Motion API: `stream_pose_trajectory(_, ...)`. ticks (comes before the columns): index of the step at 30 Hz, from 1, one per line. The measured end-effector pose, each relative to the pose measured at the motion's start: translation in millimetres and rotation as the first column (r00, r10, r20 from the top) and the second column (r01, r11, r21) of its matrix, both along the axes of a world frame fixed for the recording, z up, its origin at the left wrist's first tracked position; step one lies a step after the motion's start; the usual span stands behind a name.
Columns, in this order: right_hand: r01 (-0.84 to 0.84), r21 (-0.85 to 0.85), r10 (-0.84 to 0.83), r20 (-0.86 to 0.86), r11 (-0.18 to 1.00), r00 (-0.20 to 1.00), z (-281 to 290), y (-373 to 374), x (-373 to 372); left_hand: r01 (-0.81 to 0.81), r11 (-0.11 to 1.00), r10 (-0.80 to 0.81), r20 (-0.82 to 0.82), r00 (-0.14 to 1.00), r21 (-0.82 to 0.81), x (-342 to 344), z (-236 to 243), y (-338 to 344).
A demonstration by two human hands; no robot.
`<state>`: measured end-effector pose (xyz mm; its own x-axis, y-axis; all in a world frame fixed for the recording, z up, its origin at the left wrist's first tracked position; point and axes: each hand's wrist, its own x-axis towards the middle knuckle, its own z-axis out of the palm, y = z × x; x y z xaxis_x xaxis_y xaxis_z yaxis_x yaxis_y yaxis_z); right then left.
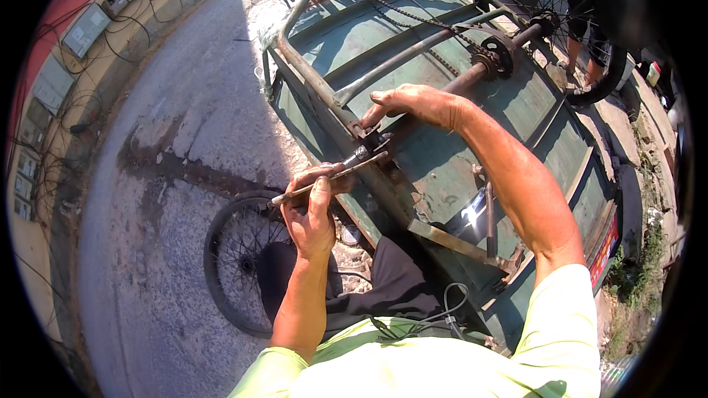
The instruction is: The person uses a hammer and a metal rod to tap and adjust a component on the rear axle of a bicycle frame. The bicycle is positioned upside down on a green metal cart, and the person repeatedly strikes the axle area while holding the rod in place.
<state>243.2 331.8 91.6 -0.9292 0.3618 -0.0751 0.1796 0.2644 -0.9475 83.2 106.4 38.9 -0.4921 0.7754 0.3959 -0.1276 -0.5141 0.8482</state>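
My left hand (310,214) is closed around a long slim metal bar (301,191), the thumb lying along it. The bar slants up to the right, and its far end lies by a bolted bracket (363,131) on the green cart frame. Close to that end sits a shiny socket-like metal piece (358,155). Over the bracket, my right hand (413,103) has its fingers curled, with fingertips reaching down to the metal; what they pinch is hidden. A rusty axle (472,78) with a chain sprocket (495,57) runs up to the right from there.
The upturned green cart bed (442,169) fills the middle and right. A loose spoked wheel (240,265) lies on the paved ground by my legs. Another wheel (590,81) stands at the far right beside another person (582,0). Meter boxes (85,31) and cables line the left wall.
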Motion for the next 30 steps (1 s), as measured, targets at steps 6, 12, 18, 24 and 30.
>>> stream_pose_trajectory(6,0.020,0.013,-0.020,-0.002,1.000,1.000,-6,3,-1,-0.011,0.998,-0.017,0.466,0.885,0.055,20,-18,-2)
stream_pose_trajectory(12,0.052,-0.061,-0.054,-0.035,0.997,0.998,-2,-2,0,-0.066,0.997,0.028,0.567,0.823,0.047,32,-26,-2)
stream_pose_trajectory(18,0.055,-0.051,-0.056,-0.029,0.997,0.998,4,-7,1,-0.144,0.981,0.163,0.149,0.975,-0.133,31,21,8)
stream_pose_trajectory(24,0.134,0.307,-0.104,-0.110,0.942,0.988,-9,-4,9,-0.115,0.993,0.052,-0.889,0.456,-0.001,39,90,58)
stream_pose_trajectory(30,0.057,0.028,-0.057,-0.009,0.998,0.998,-18,22,6,0.058,0.995,-0.079,-0.997,0.021,-0.078,60,99,96)
